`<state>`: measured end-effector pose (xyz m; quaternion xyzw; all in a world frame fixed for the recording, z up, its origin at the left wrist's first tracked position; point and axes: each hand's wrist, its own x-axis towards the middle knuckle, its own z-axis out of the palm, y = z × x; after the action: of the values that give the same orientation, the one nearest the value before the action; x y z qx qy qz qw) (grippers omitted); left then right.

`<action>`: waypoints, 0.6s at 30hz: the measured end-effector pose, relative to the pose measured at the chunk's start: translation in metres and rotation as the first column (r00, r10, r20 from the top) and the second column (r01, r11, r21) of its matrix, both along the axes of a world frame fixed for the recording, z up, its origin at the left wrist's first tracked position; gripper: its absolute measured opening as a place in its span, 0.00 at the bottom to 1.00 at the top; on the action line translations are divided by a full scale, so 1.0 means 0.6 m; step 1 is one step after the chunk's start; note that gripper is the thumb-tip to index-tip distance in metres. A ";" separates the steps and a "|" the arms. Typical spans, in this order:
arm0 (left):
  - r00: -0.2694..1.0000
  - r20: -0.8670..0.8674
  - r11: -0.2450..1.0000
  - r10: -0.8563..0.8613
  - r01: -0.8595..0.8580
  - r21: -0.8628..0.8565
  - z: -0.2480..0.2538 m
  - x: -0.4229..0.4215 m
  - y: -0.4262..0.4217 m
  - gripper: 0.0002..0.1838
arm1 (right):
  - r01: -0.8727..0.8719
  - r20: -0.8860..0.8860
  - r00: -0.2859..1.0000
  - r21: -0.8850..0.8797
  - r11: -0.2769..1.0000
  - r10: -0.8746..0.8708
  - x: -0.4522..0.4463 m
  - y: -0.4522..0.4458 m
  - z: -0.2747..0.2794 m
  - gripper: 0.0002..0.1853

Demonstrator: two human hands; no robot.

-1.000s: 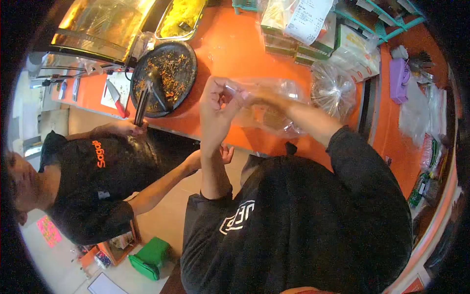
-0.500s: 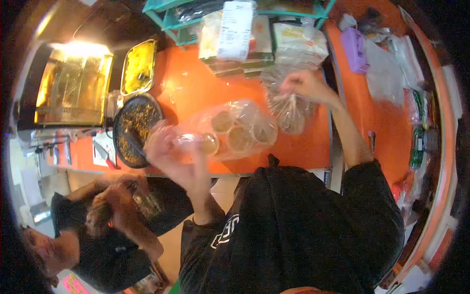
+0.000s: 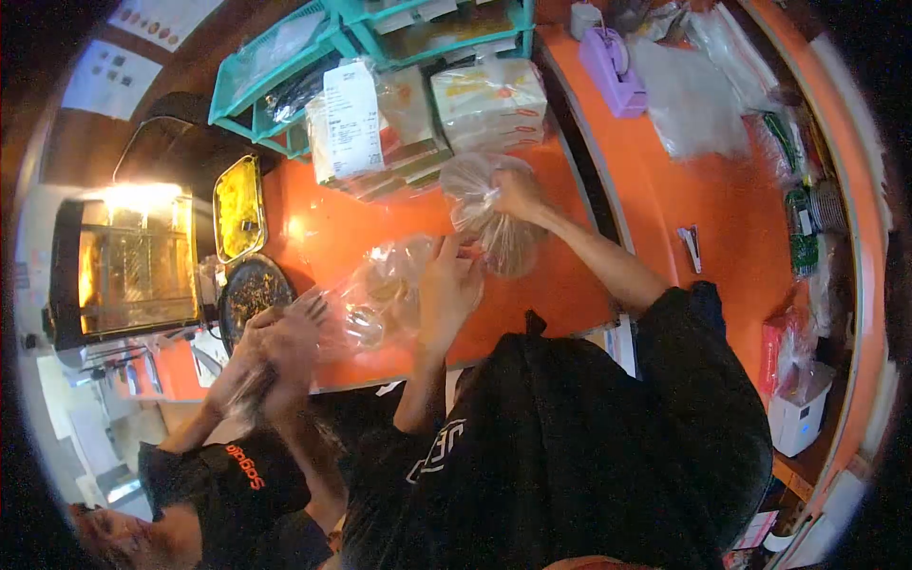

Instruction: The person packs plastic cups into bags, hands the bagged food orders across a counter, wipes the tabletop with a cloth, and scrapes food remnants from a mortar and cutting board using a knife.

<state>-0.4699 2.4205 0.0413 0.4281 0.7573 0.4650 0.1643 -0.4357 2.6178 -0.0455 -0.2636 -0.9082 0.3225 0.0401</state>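
My right hand is closed on the gathered neck of a clear plastic bag with brownish contents, on the orange counter. Just left of it, my left hand has its fingers partly stretched towards the bag's lower side; whether they touch it is unclear. Beside and partly behind my left hand lies a larger clear bag with round, lidded-looking tubs in it. My left forearm and hand hide its right end.
A co-worker's blurred hands are close on the left. Behind them sit a dark round pan and a tray of yellow food. Napkin packs, a receipt and teal baskets stand at the back. A purple tape dispenser is right.
My left hand has left the left end of the bag of tubs and moved right, beside the gathered bag. My view has turned, and the co-worker's hands have come up to the counter.
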 end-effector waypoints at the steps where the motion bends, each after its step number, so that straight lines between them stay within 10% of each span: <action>1: 1.000 -0.006 1.000 -0.008 0.008 0.005 -0.002 -0.002 -0.004 0.12 | 0.008 -0.006 1.000 0.005 1.000 -0.008 0.012 0.004 0.001 0.15; 3: 0.998 0.056 1.000 0.023 -0.023 0.001 -0.002 -0.008 -0.011 0.15 | 0.050 -0.358 0.933 0.251 0.967 0.045 0.050 0.014 0.017 0.09; 10: 0.885 0.460 0.976 -0.068 -0.038 0.217 0.004 0.056 0.079 0.15 | 0.148 -0.199 0.961 -0.211 0.966 -0.190 0.278 0.127 0.343 0.10; 14: 0.599 0.680 0.906 -0.423 0.284 0.313 -0.034 0.107 0.166 0.15 | 0.346 -0.260 0.890 -0.150 0.926 -0.375 0.414 0.181 0.503 0.08; 18: 0.585 0.623 0.849 -0.519 0.438 0.296 -0.025 0.167 0.235 0.16 | 0.573 -0.381 0.756 -0.007 0.819 -0.532 0.577 0.231 0.646 0.04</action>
<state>-0.3698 2.5617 0.0263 0.4224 0.4715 0.5682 0.5257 -0.0898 2.7564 0.3421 -0.4525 -0.7821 0.2887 0.3166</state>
